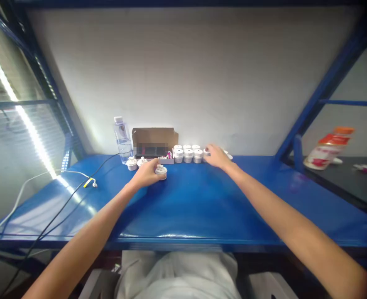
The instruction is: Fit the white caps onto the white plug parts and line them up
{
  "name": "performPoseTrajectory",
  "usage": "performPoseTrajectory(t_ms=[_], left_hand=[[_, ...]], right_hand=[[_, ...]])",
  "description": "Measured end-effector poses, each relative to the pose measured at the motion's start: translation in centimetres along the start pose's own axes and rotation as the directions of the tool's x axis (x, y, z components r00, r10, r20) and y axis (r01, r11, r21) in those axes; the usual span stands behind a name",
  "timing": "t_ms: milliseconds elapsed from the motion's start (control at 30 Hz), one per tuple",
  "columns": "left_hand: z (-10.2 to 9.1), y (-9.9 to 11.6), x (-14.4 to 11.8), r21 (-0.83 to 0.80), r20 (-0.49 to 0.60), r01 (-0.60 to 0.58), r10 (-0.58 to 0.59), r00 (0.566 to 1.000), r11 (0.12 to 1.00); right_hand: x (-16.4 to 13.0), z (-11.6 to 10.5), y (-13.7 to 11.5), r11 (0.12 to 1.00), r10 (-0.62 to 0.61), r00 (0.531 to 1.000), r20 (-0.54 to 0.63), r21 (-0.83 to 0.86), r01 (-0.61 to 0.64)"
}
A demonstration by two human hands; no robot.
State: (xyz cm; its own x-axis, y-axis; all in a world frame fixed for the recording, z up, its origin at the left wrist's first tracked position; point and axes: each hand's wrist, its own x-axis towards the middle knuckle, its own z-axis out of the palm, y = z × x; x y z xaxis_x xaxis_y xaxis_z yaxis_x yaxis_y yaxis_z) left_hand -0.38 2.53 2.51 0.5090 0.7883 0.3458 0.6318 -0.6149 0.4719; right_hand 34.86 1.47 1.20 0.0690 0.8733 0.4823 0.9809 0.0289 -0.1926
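Between its thumb and fingers, my left hand (147, 172) grips a small white round cup (161, 172) with pale, lumpy contents at its top. Two similar filled cups, one at the left (131, 163) and one partly covered by that hand (141, 161), stand behind it. Over on the right, my right hand (216, 155) is closed around a white lidded cup (206, 152) at the end of a group; its fingertips are partly hidden. Several white lidded cups (188, 155) stand in rows to its left. More white pieces (228, 155) show just behind the right hand.
An open cardboard box (155, 136) stands against the back wall, beside a clear water bottle (123, 139). Cables (74, 191) cross the left of the blue table (183, 207). An orange-capped bottle (329, 148) stands on a dark surface at the right.
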Motion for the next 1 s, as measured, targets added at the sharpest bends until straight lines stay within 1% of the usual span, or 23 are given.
performPoseTrajectory(t_ms=[33,100,167,233,333,433,533,600,667,700,733,767,800,833,900,933,1000], left_hand=[[-0.1,-0.1,0.0,0.077,-0.013,0.01,-0.009,1.0,0.997],[-0.5,-0.4,0.0,0.204,-0.048,0.071,-0.062,0.997,0.976],[-0.9,-0.7,0.0,0.287,-0.083,0.16,-0.142,0.986,0.945],[-1.1,-1.1,0.0,0.328,-0.106,0.221,-0.196,0.975,0.918],[-0.8,-1.7,0.2,0.315,-0.106,0.227,-0.203,0.973,0.922],[-0.1,-2.2,0.4,0.244,-0.088,0.203,-0.187,0.978,0.948],[0.1,-2.1,0.6,0.195,-0.128,0.225,-0.203,0.971,0.954],[0.0,-1.7,0.5,0.168,-0.166,0.223,-0.196,0.966,0.96],[0.0,-0.7,0.1,0.098,-0.172,0.14,-0.122,0.978,0.985],[0.0,0.0,-0.2,0.038,-0.154,0.066,-0.06,0.986,0.997],[0.2,0.9,-0.5,-0.048,-0.11,-0.022,0.016,0.994,0.999],[0.6,1.9,-0.8,-0.167,-0.051,-0.088,0.081,0.995,0.982],[0.9,2.9,-1.2,-0.265,0.019,-0.137,0.147,0.989,0.954],[1.4,3.8,-1.6,-0.32,0.088,-0.172,0.21,0.974,0.932],[2.2,5.4,-2.2,-0.297,0.126,-0.234,0.281,0.951,0.926],[2.5,5.9,-2.4,-0.258,0.127,-0.26,0.299,0.946,0.931],[2.7,6.3,-2.6,-0.145,0.122,-0.303,0.321,0.939,0.942]], right_hand=[[-0.7,-0.3,-0.2,1.0,0.013,1.0,-0.01,-0.005,-0.013],[-2.2,-0.9,-0.6,0.999,0.038,0.999,-0.03,-0.009,-0.038],[-3.7,-1.3,-1.0,0.999,0.049,0.997,-0.057,0.021,-0.048],[-4.8,-1.3,-1.6,0.995,0.042,0.998,-0.054,0.093,-0.037],[-5.7,-1.2,-2.8,0.981,0.001,1.0,0.028,0.196,-0.006],[-5.9,-1.3,-4.2,0.965,-0.054,0.994,0.099,0.262,0.026],[-6.1,-1.9,-5.6,0.925,-0.127,0.985,0.116,0.372,0.076],[-6.4,-2.1,-6.6,0.875,-0.174,0.978,0.113,0.473,0.101],[-6.8,-2.0,-7.9,0.8,-0.185,0.975,0.12,0.595,0.078],[-7.1,-1.9,-8.6,0.749,-0.17,0.978,0.122,0.66,0.048],[-7.3,-1.7,-9.4,0.688,-0.143,0.982,0.125,0.726,0.007],[-7.5,-1.4,-10.2,0.618,-0.105,0.987,0.12,0.786,-0.029],[-7.8,-1.2,-10.9,0.553,-0.08,0.99,0.117,0.831,-0.054],[-8.0,-1.1,-11.6,0.502,-0.069,0.991,0.116,0.862,-0.066],[-8.5,-1.0,-12.6,0.447,-0.064,0.986,0.153,0.888,-0.109],[-8.7,-1.0,-12.9,0.437,-0.071,0.976,0.205,0.886,-0.154],[-9.0,-1.1,-13.2,0.428,-0.077,0.942,0.328,0.864,-0.266]])
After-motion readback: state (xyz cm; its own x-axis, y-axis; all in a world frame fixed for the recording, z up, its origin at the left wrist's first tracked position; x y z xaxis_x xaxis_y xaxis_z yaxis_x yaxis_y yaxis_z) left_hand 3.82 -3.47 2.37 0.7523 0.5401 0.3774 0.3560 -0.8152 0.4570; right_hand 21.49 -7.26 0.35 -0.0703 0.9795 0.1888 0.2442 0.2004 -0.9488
